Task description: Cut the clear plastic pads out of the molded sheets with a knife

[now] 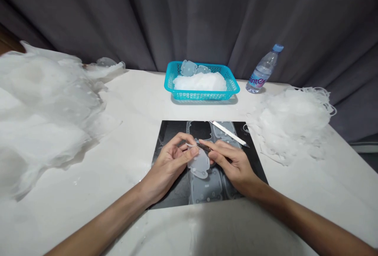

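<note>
My left hand (pixel 175 159) pinches a translucent, frosted silicone-like piece (pixel 201 163) with a wavy outline, held above the black mat. A thin pale strip (pixel 191 144) curls at its upper edge, by the left fingertips. In my right hand (pixel 232 161) is a small dark tool (pixel 204 146), its tip touching or very near the top of the piece; the fingers hide most of it, so its exact kind is unclear. Beneath both hands lies the black mat (pixel 174 193), with translucent sheets of moulded pieces (pixel 206 183) on it. A white pen-shaped tool with a pointed tip (pixel 228 132) rests at the mat's upper right.
A turquoise basket (pixel 203 95) at the back holds a white heap and a few translucent pieces (pixel 189 67). A water bottle (pixel 262 71) stands right of it. Large translucent sheets (pixel 44 110) pile up on the left; tangled pale scraps (pixel 291 122) lie on the right. A grey curtain (pixel 189 16) hangs behind.
</note>
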The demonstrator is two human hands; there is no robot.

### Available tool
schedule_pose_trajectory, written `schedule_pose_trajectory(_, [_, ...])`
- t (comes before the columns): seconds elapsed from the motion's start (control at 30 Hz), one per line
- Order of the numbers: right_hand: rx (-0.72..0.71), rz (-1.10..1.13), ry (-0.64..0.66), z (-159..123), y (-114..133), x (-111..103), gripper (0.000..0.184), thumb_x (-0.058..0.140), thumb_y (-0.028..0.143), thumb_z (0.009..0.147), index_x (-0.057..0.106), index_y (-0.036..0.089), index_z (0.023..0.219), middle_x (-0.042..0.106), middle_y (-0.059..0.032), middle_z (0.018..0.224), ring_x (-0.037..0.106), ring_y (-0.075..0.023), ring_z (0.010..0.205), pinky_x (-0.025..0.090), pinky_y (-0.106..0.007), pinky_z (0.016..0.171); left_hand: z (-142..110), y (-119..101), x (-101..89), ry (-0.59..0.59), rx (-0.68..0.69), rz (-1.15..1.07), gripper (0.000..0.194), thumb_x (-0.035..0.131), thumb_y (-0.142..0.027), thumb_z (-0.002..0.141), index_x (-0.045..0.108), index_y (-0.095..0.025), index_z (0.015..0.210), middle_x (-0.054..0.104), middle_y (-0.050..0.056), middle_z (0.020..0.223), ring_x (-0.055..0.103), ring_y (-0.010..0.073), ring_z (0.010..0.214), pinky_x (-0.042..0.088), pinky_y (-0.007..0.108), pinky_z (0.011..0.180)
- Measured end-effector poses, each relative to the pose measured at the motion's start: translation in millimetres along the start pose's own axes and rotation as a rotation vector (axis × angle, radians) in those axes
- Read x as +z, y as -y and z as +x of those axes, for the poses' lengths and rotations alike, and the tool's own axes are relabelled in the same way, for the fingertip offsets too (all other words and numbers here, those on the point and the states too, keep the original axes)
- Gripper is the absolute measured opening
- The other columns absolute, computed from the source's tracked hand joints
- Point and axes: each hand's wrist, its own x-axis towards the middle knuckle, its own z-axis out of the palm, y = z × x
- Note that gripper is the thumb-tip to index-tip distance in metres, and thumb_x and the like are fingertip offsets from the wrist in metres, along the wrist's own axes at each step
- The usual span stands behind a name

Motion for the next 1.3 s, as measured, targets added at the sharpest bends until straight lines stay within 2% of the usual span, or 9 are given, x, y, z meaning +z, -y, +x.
schedule_pose_trajectory(0.13, [-0.027,-0.02,-0.01,0,1,0,0.035,0.055,0.028,0.104,0.07,0.021,0.135,0.062,-0.0014,0.08,0.059,-0.0141,0.077,0.051,-0.028,0.074,1,0,0.0,-0.007,0.002,0.024,0.018,0.076,-0.024,0.093,0.059,-0.022,0.098,0.071,-0.003,0.084,0.076,0.0144,0.075,0.061,0.021,0.067])
schedule_pose_trajectory(0.3, [-0.03,-0.028,-0.01,-1,0,0,0.034,0.055,0.026,0.104,0.07,0.023,0.135,0.062,-0.0015,0.08,0.06,-0.0148,0.077,0.052,-0.029,0.076,1,0,0.2,-0.003,0.017,0.034,0.016,0.075,-0.023,0.093,0.059,-0.022,0.097,0.069,-0.005,0.08,0.073,0.0103,0.069,0.059,0.018,0.065])
schedule_pose_trajectory(0.47, [-0.021,-0.016,-0.01,0,2,0,0.032,0.055,0.026,0.104,0.072,0.025,0.132,0.062,-0.0016,0.082,0.059,-0.015,0.078,0.051,-0.03,0.075,1,0,-0.2,-0.022,0.007,0.05,0.017,0.075,-0.024,0.093,0.059,-0.022,0.097,0.07,-0.004,0.082,0.073,0.0105,0.071,0.058,0.017,0.065])
schedule_pose_trajectory(0.77, [0.015,-0.036,-0.071,1,-1,-1,0.031,0.055,0.034,0.104,0.074,0.028,0.128,0.058,-0.0004,0.076,0.059,-0.0164,0.077,0.049,-0.031,0.073,2,0,-0.3,-0.029,0.007,0.052,0.016,0.075,-0.024,0.094,0.059,-0.021,0.095,0.071,-0.002,0.083,0.069,0.0095,0.069,0.056,0.018,0.064])
schedule_pose_trajectory(0.87, [0.028,-0.078,-0.122,6,-2,-10,0.031,0.056,0.038,0.104,0.075,0.027,0.126,0.06,-0.0002,0.076,0.06,-0.0177,0.08,0.05,-0.032,0.077,1,1,-0.6,-0.054,-0.001,0.058,0.017,0.076,-0.024,0.092,0.059,-0.021,0.095,0.068,-0.003,0.081,0.065,0.0079,0.067,0.054,0.016,0.063])
schedule_pose_trajectory(0.97, [0.036,-0.107,-0.179,12,0,-23,0.029,0.056,0.041,0.104,0.079,0.023,0.099,0.065,-0.0019,0.083,0.065,-0.0191,0.088,0.049,-0.032,0.08,0,1,-1.3,-0.076,-0.006,0.073,0.019,0.077,-0.025,0.091,0.059,-0.021,0.095,0.065,-0.004,0.079,0.061,0.0068,0.065,0.051,0.015,0.061])
schedule_pose_trajectory(1.07, [0.044,-0.14,-0.23,18,-1,-37,0.037,0.055,0.04,0.104,0.071,0.021,0.076,0.068,-0.0031,0.088,0.068,-0.0217,0.103,0.047,-0.032,0.084,0,1,-1.4,-0.082,-0.005,0.107,0.02,0.077,-0.029,0.091,0.059,-0.021,0.093,0.065,-0.004,0.079,0.059,0.0072,0.066,0.049,0.016,0.062])
schedule_pose_trajectory(1.2, [0.018,-0.214,-0.309,25,-15,-58,0.039,0.055,0.041,0.103,0.064,0.021,0.071,0.072,-0.0044,0.094,0.066,-0.0252,0.12,0.044,-0.033,0.095,0,1,-1.6,-0.114,-0.018,0.162,0.023,0.078,-0.035,0.091,0.059,-0.021,0.093,0.065,-0.003,0.081,0.059,0.0091,0.067,0.048,0.019,0.062])
schedule_pose_trajectory(1.3, [0.06,-0.292,-0.406,31,-35,-75,0.041,0.056,0.045,0.101,0.062,0.021,0.068,0.073,-0.0056,0.096,0.065,-0.0271,0.12,0.044,-0.034,0.095,0,1,-2.2,-0.148,-0.035,0.247,0.024,0.078,-0.038,0.09,0.062,-0.02,0.095,0.067,-0.001,0.084,0.06,0.01,0.07,0.048,0.02,0.065])
